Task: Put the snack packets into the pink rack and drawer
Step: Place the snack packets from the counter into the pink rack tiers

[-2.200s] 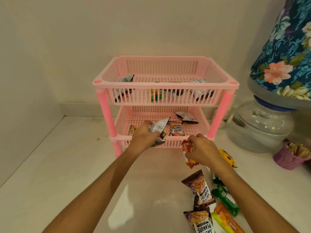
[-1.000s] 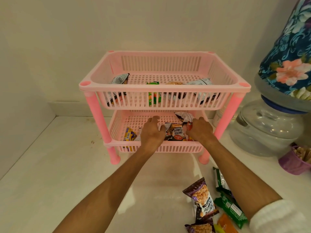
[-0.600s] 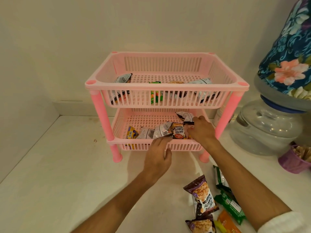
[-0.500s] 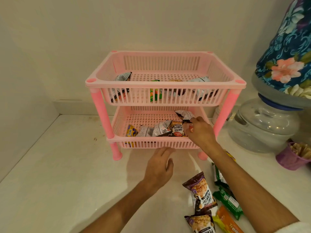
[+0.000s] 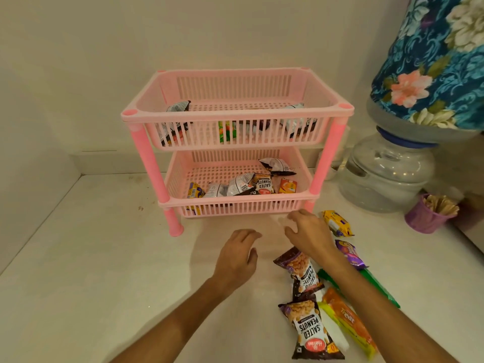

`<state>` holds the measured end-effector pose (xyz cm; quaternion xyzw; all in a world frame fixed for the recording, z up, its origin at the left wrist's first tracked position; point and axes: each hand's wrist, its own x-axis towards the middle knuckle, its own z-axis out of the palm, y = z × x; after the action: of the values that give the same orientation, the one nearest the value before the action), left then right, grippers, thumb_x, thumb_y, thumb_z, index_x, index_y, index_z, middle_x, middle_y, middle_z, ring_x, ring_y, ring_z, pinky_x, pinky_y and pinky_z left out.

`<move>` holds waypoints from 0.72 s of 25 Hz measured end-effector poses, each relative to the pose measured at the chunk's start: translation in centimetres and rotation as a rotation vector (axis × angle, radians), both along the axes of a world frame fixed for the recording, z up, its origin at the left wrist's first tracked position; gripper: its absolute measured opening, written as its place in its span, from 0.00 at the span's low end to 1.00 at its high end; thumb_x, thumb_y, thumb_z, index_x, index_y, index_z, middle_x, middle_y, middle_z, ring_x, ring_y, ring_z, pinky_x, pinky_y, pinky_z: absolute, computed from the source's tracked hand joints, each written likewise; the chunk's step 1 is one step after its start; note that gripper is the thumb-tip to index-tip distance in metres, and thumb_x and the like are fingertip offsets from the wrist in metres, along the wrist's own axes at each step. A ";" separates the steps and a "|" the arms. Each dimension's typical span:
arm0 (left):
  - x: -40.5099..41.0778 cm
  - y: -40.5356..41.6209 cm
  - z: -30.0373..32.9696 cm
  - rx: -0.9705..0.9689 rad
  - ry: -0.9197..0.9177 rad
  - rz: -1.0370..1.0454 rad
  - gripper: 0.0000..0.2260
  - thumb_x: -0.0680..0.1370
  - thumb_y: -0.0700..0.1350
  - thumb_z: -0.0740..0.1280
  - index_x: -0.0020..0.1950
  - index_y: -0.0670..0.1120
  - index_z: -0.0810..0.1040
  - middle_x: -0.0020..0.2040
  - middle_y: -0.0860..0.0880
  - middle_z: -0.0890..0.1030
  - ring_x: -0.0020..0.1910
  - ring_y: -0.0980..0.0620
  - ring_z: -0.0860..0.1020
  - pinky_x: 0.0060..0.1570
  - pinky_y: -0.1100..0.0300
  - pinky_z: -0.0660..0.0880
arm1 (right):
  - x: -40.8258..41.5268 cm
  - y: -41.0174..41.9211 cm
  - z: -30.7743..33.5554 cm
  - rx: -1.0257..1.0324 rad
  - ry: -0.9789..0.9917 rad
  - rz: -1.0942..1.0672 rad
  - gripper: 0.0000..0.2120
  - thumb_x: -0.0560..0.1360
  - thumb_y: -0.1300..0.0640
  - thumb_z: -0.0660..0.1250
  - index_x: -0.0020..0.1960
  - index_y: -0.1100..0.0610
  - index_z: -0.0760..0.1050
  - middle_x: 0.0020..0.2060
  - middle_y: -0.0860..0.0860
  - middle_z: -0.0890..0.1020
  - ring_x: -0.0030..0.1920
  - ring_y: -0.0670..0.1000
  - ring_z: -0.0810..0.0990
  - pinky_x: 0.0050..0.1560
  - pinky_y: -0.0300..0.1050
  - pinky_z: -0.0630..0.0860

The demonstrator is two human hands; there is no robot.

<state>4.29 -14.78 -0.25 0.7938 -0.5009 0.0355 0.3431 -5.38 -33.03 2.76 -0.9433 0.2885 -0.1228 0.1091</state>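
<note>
The two-tier pink rack [image 5: 237, 114] stands against the wall, with several snack packets in each basket. An orange packet [image 5: 287, 186] lies at the right end of the lower basket [image 5: 237, 203]. Both my hands hover empty over the counter in front of the rack: my left hand [image 5: 237, 256] with fingers loosely apart, my right hand [image 5: 309, 234] spread above the loose packets. On the counter lie two salted peanuts packets [image 5: 303, 271] [image 5: 310, 330], a yellow packet [image 5: 336, 222], a purple packet [image 5: 349, 254], a green packet [image 5: 379, 286] and an orange biscuit pack [image 5: 349, 319].
A water jar base [image 5: 387, 174] with a floral cloth cover [image 5: 434, 61] stands right of the rack. A small purple cup [image 5: 425, 217] with sticks sits at the right edge. The white counter [image 5: 91, 271] meets walls at the left and back.
My right hand let go of the orange packet in the lower basket and drew back over the loose packets. My left hand also pulled back a little from the rack.
</note>
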 end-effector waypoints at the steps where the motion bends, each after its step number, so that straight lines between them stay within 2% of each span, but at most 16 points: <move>1: 0.6 -0.1 0.3 -0.017 -0.010 0.008 0.17 0.71 0.35 0.67 0.59 0.42 0.79 0.56 0.44 0.80 0.58 0.45 0.77 0.57 0.54 0.75 | -0.6 0.2 -0.7 0.018 0.030 -0.011 0.17 0.74 0.50 0.66 0.60 0.55 0.77 0.54 0.53 0.81 0.51 0.57 0.81 0.46 0.48 0.76; 6: 4.6 -1.4 1.8 -0.010 -0.056 0.074 0.17 0.71 0.35 0.69 0.60 0.38 0.77 0.59 0.41 0.79 0.61 0.41 0.74 0.64 0.45 0.72 | -2.8 0.8 -3.2 0.096 0.157 -0.063 0.20 0.74 0.47 0.65 0.63 0.53 0.75 0.57 0.53 0.80 0.55 0.56 0.79 0.49 0.49 0.77; 11: 5.4 -2.2 2.7 -0.058 -0.086 0.063 0.17 0.71 0.35 0.69 0.60 0.37 0.77 0.58 0.41 0.79 0.60 0.42 0.75 0.61 0.45 0.73 | -4.4 1.2 -4.1 0.142 0.175 -0.160 0.33 0.70 0.36 0.66 0.69 0.50 0.67 0.65 0.53 0.73 0.60 0.56 0.77 0.51 0.51 0.77; 15: 1.3 -1.0 2.3 0.021 -0.180 -0.248 0.18 0.71 0.40 0.70 0.61 0.41 0.78 0.56 0.42 0.81 0.56 0.43 0.78 0.55 0.48 0.77 | -5.1 1.8 -5.3 0.200 0.259 -0.161 0.42 0.65 0.29 0.64 0.72 0.49 0.60 0.62 0.53 0.75 0.57 0.57 0.79 0.48 0.50 0.76; 18: -3.0 0.1 1.2 0.279 -0.290 -0.627 0.25 0.70 0.43 0.70 0.66 0.47 0.71 0.61 0.46 0.79 0.59 0.47 0.76 0.60 0.51 0.74 | -4.9 1.9 -6.0 0.221 0.244 -0.153 0.45 0.63 0.27 0.62 0.72 0.50 0.57 0.58 0.54 0.78 0.53 0.59 0.80 0.45 0.49 0.76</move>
<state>1.26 -14.65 0.96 0.6277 -0.7631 -0.0278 0.1513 -10.33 -31.15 -3.24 -0.9088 0.3821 0.0172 0.1666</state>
